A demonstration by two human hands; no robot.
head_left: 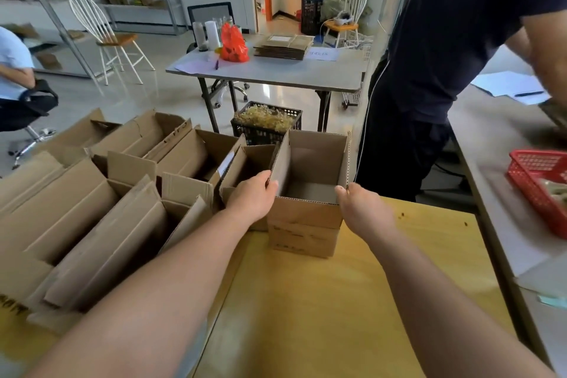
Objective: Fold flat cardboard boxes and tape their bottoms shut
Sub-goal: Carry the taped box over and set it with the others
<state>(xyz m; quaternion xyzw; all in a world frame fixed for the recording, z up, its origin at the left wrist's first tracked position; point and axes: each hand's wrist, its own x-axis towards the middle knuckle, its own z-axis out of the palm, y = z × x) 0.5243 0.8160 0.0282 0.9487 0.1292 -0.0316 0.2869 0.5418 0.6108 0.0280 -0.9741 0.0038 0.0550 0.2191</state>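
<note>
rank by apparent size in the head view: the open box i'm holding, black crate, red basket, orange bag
1. open box
2. red basket and black crate: close, both partly cut off, unranked
3. orange bag, though farthest away

No legible text; print on box, table sheet blurred.

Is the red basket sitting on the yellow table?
No, the red basket sits on the pale table to the right, apart from the yellow table.

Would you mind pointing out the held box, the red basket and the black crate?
held box (306,214): head view, near front wall.
red basket (532,195): head view, near side wall.
black crate (264,135): head view, front wall.
</note>
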